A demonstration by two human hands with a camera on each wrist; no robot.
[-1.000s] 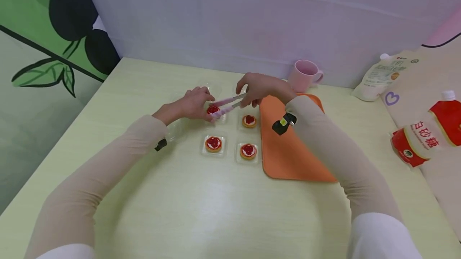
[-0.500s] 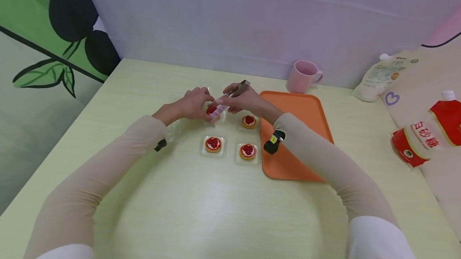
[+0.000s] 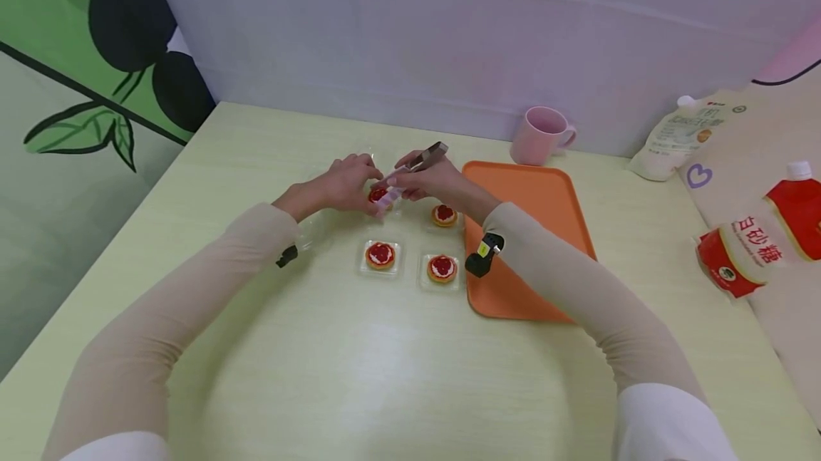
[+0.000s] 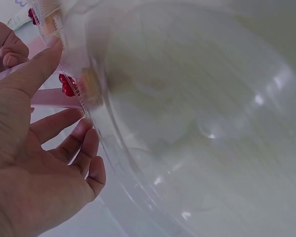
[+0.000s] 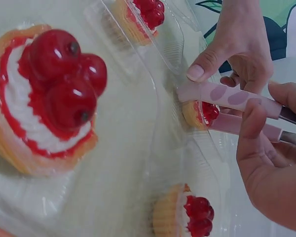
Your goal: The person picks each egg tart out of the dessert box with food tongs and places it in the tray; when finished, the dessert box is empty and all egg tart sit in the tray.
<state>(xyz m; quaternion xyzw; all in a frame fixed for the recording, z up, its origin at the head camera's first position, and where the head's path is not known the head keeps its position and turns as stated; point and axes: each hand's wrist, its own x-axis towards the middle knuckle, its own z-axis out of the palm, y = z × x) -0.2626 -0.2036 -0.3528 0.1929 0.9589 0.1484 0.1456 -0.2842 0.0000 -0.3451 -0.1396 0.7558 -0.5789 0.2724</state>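
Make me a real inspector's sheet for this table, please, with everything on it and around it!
Surface: pale table, with an orange tray on it.
Job's things: four red-topped tarts in clear containers; pink-ended tongs at the far-left tart, contact unclear.
Clutter: pink mug behind the tray; pale pouch and red-and-white bag on the right.
Grippers: right hand holds the tongs; left hand touches that tart's container, grip unclear.
Cables: nothing seen.
Surroundings: lilac cloth behind; painted panel left.

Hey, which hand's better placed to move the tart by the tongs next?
The right hand, probably: it holds the tongs, their tips at the tart, while the left hand is at the clear box.
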